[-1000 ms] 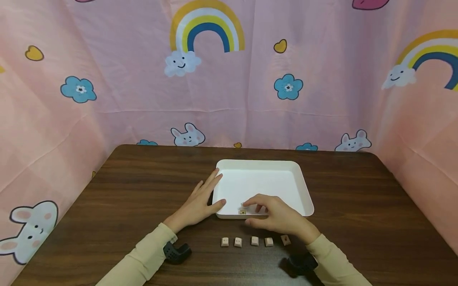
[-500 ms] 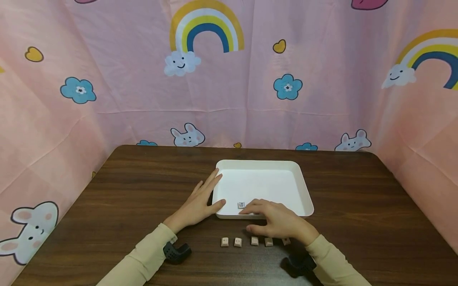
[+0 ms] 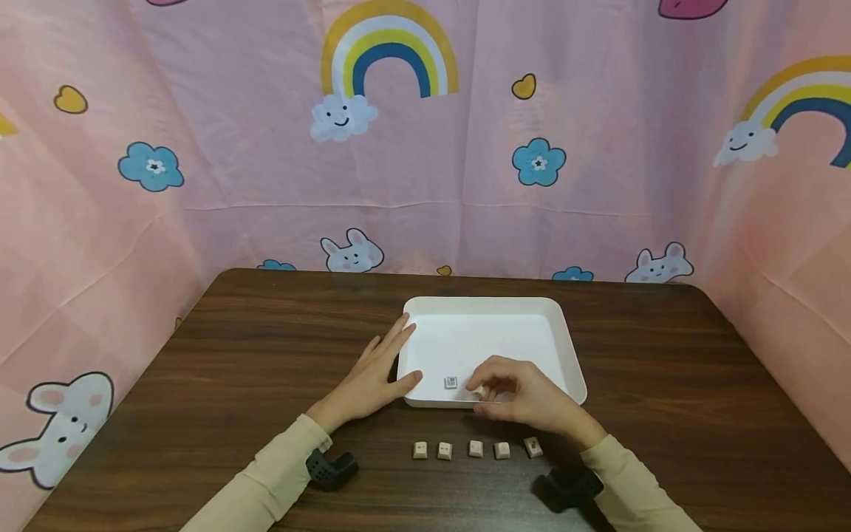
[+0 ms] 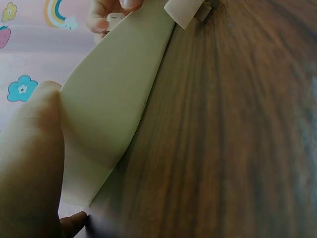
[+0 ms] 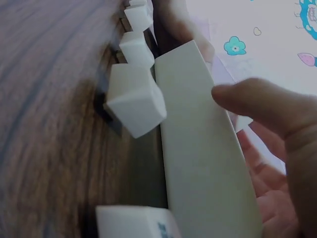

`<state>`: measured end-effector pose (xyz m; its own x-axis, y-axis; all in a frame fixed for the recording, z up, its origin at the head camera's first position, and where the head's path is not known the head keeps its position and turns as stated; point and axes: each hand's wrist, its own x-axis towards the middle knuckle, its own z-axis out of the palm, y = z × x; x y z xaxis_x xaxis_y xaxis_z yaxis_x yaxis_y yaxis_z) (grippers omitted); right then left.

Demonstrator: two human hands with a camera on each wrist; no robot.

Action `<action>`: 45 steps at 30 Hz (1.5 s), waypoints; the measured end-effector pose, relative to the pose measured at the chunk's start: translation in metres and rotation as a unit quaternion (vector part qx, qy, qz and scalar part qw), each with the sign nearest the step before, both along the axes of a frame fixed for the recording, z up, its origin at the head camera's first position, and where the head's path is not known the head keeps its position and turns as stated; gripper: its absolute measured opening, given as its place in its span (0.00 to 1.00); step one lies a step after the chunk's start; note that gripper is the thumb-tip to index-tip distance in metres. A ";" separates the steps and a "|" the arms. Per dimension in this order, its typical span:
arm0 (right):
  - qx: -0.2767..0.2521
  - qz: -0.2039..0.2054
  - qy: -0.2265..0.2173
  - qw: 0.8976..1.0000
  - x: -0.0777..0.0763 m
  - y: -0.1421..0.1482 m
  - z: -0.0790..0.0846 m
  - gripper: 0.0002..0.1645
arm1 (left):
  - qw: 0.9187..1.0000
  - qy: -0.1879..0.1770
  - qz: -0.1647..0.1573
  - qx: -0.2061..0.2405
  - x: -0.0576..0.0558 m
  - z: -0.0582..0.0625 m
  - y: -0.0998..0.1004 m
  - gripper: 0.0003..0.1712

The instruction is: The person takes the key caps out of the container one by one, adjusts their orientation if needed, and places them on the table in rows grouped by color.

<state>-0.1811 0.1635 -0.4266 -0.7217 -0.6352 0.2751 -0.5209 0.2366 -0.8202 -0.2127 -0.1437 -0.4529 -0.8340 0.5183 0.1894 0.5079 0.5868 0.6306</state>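
A white tray [image 3: 492, 347] lies on the dark wooden table. My left hand [image 3: 366, 388] rests along its left side, fingers spread on the rim and the thumb at the near left corner. Over the tray's near edge my right hand [image 3: 525, 391] pinches a small white keycap [image 3: 479, 391] between fingers and thumb. In the left wrist view this keycap [image 4: 116, 19] shows among the right fingers above the rim. Another keycap [image 3: 450, 383] lies inside the tray, left of my right fingers, with a dark-marked face up.
In front of the tray stands a row of several keycaps [image 3: 475, 448], the rightmost keycap [image 3: 532, 447] turned askew. The right wrist view shows a keycap [image 5: 136, 99] close beside the tray's outer wall [image 5: 198, 148]. A patterned pink curtain [image 3: 425, 162] surrounds the table.
My right hand has gone from reaching at the keycaps in the tray to holding one, shifted slightly right. The other keycap stays in the tray. My left hand has kept its place.
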 end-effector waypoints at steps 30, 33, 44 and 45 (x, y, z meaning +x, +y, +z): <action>-0.027 -0.075 -0.087 0.993 0.000 0.003 0.001 0.15 | 1.000 -0.005 0.002 0.000 -0.001 0.000 0.000 0.47; -0.029 -0.073 -0.087 0.993 0.000 0.004 0.000 0.15 | 1.000 -0.005 0.002 -0.001 -0.001 0.000 0.000 0.47; -0.020 -0.079 -0.080 0.994 0.003 0.003 0.002 0.16 | 1.000 -0.003 0.002 -0.003 0.000 0.001 0.001 0.47; -0.019 -0.079 -0.077 0.994 0.003 0.003 0.002 0.15 | 1.000 -0.002 0.002 -0.002 0.000 0.001 0.001 0.47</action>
